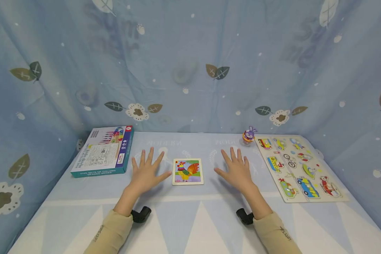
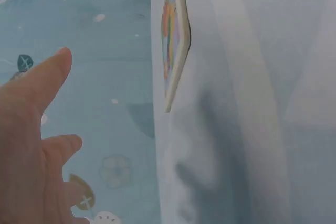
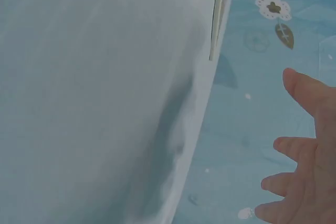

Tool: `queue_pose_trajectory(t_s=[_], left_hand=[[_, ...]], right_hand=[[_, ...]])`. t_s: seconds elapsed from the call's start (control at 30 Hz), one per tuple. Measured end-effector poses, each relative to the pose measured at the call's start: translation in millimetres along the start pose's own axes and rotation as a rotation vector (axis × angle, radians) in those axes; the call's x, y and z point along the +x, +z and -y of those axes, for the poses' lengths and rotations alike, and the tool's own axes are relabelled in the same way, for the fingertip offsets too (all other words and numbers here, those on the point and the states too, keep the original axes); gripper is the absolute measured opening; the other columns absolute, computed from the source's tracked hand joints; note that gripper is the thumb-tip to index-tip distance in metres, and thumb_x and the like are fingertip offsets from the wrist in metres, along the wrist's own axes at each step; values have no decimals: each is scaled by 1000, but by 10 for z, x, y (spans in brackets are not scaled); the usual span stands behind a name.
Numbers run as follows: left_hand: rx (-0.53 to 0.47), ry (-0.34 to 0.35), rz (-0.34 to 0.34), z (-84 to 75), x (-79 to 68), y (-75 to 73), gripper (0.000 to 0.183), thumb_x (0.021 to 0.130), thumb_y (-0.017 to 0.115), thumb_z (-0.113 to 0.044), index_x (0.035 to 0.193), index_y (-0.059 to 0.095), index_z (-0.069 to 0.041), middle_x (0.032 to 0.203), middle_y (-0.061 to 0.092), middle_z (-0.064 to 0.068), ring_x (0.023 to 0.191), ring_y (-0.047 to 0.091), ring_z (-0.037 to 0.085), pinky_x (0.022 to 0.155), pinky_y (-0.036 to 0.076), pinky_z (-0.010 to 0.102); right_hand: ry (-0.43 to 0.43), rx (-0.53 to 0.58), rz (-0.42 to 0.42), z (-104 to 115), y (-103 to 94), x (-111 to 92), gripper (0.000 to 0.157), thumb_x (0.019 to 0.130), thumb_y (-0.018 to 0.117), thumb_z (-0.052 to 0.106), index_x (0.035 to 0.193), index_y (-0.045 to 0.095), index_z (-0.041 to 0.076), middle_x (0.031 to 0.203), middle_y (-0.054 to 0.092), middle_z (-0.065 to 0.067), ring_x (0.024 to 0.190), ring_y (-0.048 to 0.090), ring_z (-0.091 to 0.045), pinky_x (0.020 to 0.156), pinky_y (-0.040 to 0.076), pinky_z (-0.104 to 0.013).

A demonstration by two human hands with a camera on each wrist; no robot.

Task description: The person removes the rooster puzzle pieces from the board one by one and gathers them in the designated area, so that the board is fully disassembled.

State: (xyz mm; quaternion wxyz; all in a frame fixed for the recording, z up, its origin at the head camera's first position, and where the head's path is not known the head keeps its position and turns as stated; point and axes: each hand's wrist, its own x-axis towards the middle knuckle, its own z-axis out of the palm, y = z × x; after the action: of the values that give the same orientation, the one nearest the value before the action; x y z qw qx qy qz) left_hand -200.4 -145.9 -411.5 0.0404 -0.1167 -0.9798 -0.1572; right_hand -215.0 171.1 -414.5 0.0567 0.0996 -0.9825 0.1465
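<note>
A small square rooster puzzle (image 1: 187,171) with a pale wooden border lies flat on the table, between the two hands. To its left my left hand (image 1: 147,174) hovers with fingers spread, holding nothing; its shadow falls on the cloth in the left wrist view. On the other side my right hand (image 1: 237,170) is likewise spread and empty, apart from the puzzle. The left wrist view shows the puzzle (image 2: 178,40) edge-on beyond the left thumb. In the right wrist view only a thin edge of the puzzle (image 3: 216,24) appears.
At the back left lies a boxed beaded toy set (image 1: 103,151). A large wooden vehicle peg board (image 1: 300,169) covers the right side. A little purple rabbit figure (image 1: 248,135) stands by its far corner. Behind the table hangs a blue patterned curtain (image 1: 190,70).
</note>
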Motion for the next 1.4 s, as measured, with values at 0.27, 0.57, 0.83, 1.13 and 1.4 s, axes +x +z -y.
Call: queue_pose_trajectory(t_s=[0.27,0.57,0.83,1.13,1.4], left_hand=[[-96,20,76,-56,174,131,79,85,52,-57,147,24,-16,152,8,22,136,1,49,100,-4,70],[-217,20,195,-94,309,258,79,84,53,-57,147,26,-17,152,10,21,137,-1,47,100,-7,69],[-210,29,277,-130,416,325,78,77,65,-52,142,38,-20,151,15,23,137,0,48,100,-9,68],[-194,34,303,-95,445,390,76,71,72,-48,138,46,-22,150,19,23,136,3,50,99,-6,70],[-208,32,297,-109,445,379,77,70,75,-46,137,46,-20,150,21,22,136,4,49,100,-5,70]], right_hand=[[4,117,114,89,69,186,75,87,54,51,147,27,14,150,17,-24,137,8,-46,105,11,-63],[16,297,209,176,179,344,68,90,55,43,146,28,17,148,27,-18,136,17,-44,103,13,-67],[1,438,172,241,281,462,55,87,64,29,137,46,15,130,53,-16,119,48,-34,98,38,-51],[-33,392,253,358,389,608,38,80,71,21,115,64,12,95,59,-8,83,53,-20,70,45,-35],[-16,339,267,378,425,658,32,78,73,24,108,66,14,94,54,-7,82,51,-20,71,45,-36]])
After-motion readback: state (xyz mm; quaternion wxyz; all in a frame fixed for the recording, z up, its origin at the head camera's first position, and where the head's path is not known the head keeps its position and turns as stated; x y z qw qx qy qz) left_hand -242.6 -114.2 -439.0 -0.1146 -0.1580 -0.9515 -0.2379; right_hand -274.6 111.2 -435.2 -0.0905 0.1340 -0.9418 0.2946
